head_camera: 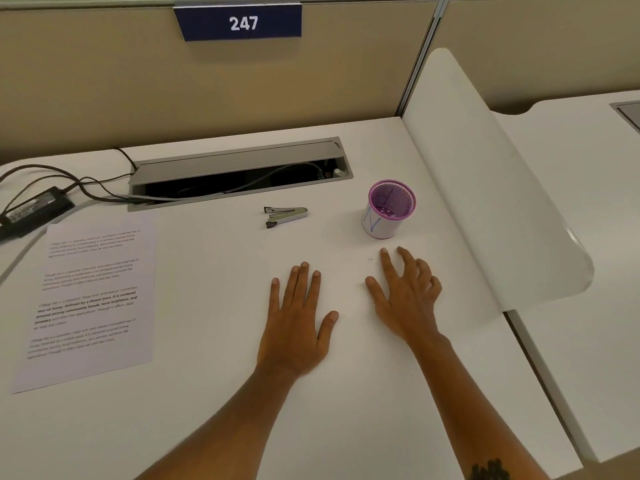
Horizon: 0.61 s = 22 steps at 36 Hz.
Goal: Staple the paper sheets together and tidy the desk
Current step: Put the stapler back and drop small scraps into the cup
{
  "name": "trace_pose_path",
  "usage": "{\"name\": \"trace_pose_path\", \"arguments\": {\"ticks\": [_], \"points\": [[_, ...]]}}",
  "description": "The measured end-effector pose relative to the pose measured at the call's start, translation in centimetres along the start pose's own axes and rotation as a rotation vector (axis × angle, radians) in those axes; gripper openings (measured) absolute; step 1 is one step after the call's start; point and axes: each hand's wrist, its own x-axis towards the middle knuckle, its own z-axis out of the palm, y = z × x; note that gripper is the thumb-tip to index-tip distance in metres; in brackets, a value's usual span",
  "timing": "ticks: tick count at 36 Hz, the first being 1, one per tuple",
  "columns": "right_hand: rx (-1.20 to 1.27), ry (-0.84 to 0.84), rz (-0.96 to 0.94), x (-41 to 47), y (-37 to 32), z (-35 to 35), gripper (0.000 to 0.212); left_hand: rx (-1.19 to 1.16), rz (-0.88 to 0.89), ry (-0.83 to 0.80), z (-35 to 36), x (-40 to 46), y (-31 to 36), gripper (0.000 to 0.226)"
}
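A big white desk [214,393] is seen from above. A tan wall [138,91] is set behind it, and a blue sign [238,22] with the number 247 is fixed up high. A white side board [485,188] is stood on the right edge. A long grey cable box [239,173] is sunk into the desk, with its lid tipped up. The paper sheets [90,299] are laid flat on the left, well apart from both hands. A black power brick [33,209] is placed by the far left corner. The left hand [298,323] is laid flat with straight fingers, and nothing is held. The right hand [407,296] is rested beside it, fingers loosely spread, and nothing is held. A purple mesh cup [388,209] is stood just past the right hand. The small stapler [285,216] is left lying hinged open between the cup and the papers.
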Motion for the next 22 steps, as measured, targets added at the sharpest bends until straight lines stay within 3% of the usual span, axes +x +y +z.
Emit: {"name": "trace_pose_path", "arguments": {"ticks": [5,10,15,22], "points": [[0.031,-0.015,-0.055,-0.6,-0.2,0.1,0.072,0.004,0.000,0.000,0.0,-0.1,0.0,0.079],[0.066,0.056,0.118,-2.0,-1.4,0.8,0.075,0.002,-0.005,0.001,0.1,0.0,0.0,0.079],[0.067,0.024,0.114,-1.9,-3.4,1.7,0.077,0.017,-0.009,-0.005,0.2,0.0,0.0,0.079],[0.133,0.033,0.100,-0.4,-3.7,1.2,0.062,0.014,-0.013,0.000,0.3,0.0,0.0,0.079]]}}
